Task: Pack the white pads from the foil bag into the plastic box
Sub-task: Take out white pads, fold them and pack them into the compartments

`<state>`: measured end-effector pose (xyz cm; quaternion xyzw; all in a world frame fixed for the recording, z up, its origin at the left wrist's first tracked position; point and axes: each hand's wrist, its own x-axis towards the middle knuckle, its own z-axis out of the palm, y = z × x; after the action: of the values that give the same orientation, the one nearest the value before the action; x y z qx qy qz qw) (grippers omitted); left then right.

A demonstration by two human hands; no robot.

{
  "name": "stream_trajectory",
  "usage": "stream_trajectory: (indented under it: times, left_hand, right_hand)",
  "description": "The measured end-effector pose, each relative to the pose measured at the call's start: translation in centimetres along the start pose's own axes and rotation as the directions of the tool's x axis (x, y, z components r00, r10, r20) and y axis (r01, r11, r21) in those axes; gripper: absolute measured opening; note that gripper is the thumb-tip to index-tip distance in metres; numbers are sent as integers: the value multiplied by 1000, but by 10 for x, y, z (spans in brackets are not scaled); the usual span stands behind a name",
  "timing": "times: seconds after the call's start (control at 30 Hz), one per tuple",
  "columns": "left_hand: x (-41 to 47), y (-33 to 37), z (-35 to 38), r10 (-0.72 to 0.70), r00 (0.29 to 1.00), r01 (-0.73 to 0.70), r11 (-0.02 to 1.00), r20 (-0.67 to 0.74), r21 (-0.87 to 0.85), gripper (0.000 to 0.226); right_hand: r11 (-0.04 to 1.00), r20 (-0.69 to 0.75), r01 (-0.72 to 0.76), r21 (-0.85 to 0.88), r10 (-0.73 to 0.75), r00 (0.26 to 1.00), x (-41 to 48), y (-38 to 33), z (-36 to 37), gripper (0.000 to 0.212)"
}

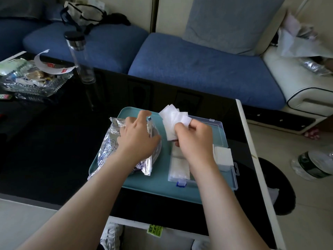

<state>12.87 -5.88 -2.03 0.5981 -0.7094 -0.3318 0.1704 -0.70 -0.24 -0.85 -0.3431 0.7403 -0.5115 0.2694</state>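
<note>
Task partly complete: stacked pads (180, 168) already lie in the open plastic box (231, 177), the right hand (195, 141) pinches a bunch of white pads (173, 120) just above it, and the left hand (137, 137) grips the foil bag (108, 147), remaining contents hidden.

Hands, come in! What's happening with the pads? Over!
Left grip on foil bag. Right grip pinches white pads above open plastic box. Packed pads already inside. Nothing blocking.

A foil bag (110, 145) lies left of a plastic box (232, 175) on a tray (162, 186) at frame centre; a bottle (81, 56) stands on the table (54, 132), upper left.
</note>
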Motion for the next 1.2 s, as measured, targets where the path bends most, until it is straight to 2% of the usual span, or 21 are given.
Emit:
stream_trajectory:
  times: [0.07, 0.13, 0.2, 0.23, 0.27, 0.33, 0.43, 0.53, 0.67, 0.8, 0.9, 1.07, 1.2]
  left_hand:
    - [-1, 9, 5, 26, 999, -25, 999, -35, 34, 66]
    - [-3, 21, 7, 113, 978, -115, 993, -175, -1, 52]
    - [-6, 35, 8, 155, 925, -206, 971, -348, -117, 35]
    - [-8, 41, 9, 120, 916, -216, 952, -382, -219, 28]
    - [-10, 49, 11, 68, 929, -202, 916, -363, -347, 24]
    - [-14, 62, 18, -8, 980, -117, 790, -201, -601, 25]
    - [-18, 74, 33, 46, 992, 71, 565, 117, -822, 31]
    - [-22, 81, 44, 95, 978, 111, 516, 186, -849, 35]
    - [-23, 86, 54, 36, 970, 193, 480, 239, -856, 25]
    - [-22, 89, 61, 38, 960, 240, 408, 279, -881, 26]
    - [-20, 91, 63, 36, 956, 257, 379, 292, -889, 25]
    - [-17, 89, 64, 47, 958, 234, 447, 283, -863, 26]
    - [-15, 85, 62, 49, 973, 162, 561, 227, -812, 23]
  right_hand:
    - [1000, -29, -9, 22, 9, 1000, 2, 0, -8, 16]
    - [997, -52, -25, 80, 29, 998, 6, 0, -17, 16]
    - [988, -71, -56, 142, 67, 995, 9, 0, -26, 19]
    - [983, -71, -68, 172, 82, 994, 10, 0, -30, 20]
    - [976, -68, -75, 203, 90, 994, 11, 0, -34, 20]
    - [967, -45, -63, 247, 76, 996, 11, -1, -42, 22]
    - [965, -4, -45, 258, 47, 999, 10, 1, -51, 24]
    - [982, -25, -2, 188, 7, 1000, 6, 7, -60, 26]
    - [993, -29, 93, 78, -91, 995, 5, 24, -69, 32]
    - [984, -123, 164, 62, -156, 980, 8, 34, -79, 4]
    - [981, -159, 183, 69, -170, 972, 12, 40, -85, 16]
    - [975, -191, 220, 28, -211, 959, 16, 43, -92, 12]
    - [976, -198, 218, 26, -208, 958, 18, 42, -96, 12]
